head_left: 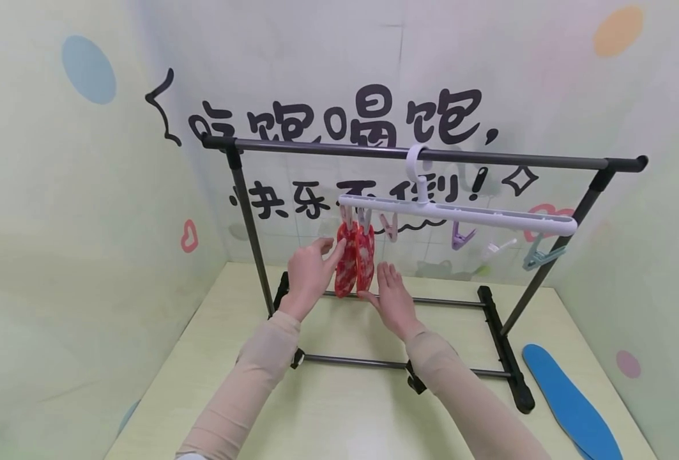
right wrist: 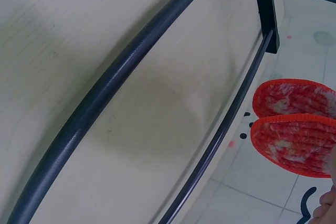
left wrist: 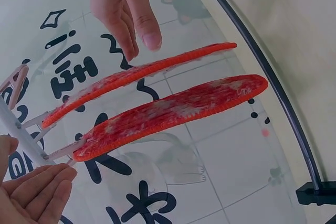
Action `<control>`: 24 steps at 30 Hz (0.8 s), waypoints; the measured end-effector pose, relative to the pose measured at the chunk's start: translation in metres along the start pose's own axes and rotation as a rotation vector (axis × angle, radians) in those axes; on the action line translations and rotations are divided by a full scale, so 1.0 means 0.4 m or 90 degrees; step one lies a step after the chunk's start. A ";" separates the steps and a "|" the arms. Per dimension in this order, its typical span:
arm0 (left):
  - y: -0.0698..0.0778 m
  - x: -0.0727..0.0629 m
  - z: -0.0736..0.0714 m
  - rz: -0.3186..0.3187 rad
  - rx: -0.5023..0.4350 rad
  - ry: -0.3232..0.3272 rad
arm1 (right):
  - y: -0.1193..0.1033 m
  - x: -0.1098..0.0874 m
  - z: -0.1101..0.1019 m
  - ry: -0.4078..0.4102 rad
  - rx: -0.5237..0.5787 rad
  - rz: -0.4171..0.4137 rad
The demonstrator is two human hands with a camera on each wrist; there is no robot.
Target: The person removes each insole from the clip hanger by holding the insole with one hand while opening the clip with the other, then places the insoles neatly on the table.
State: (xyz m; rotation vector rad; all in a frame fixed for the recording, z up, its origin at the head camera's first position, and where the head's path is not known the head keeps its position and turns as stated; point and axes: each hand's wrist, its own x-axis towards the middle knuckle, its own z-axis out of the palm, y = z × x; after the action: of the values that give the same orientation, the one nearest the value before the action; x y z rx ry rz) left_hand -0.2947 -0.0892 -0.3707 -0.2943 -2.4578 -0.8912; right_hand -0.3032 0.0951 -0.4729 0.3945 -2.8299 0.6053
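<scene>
Two red-and-white fuzzy insoles with orange edging, the left one and the right one, hang side by side from clips at the left end of a white clip hanger. My left hand is beside the upper part of the left insole; the left wrist view puts its loosely bent fingers by the clip, with nothing gripped. To the right of the right insole is my right hand, fingers extended. A gap separates most of that hand from the insole in the left wrist view.
The hanger hooks over the top bar of a black rack standing on the table. A pink clip, a purple clip and a teal clip dangle from it. Blue insoles lie right of the rack.
</scene>
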 end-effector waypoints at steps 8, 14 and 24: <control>-0.001 0.007 0.005 -0.010 -0.015 -0.001 | -0.015 0.009 0.011 -0.011 -0.011 -0.005; 0.012 0.021 0.014 -0.017 -0.015 -0.013 | -0.016 0.018 0.025 -0.003 -0.021 0.002; 0.028 0.044 0.021 -0.012 -0.006 -0.014 | -0.043 0.038 0.049 0.040 -0.016 -0.007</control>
State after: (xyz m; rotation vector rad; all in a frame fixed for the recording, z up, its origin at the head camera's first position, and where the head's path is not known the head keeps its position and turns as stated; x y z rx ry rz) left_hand -0.3089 -0.0746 -0.3608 -0.2858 -2.4809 -0.9123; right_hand -0.3154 0.0682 -0.4801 0.3789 -2.7703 0.5695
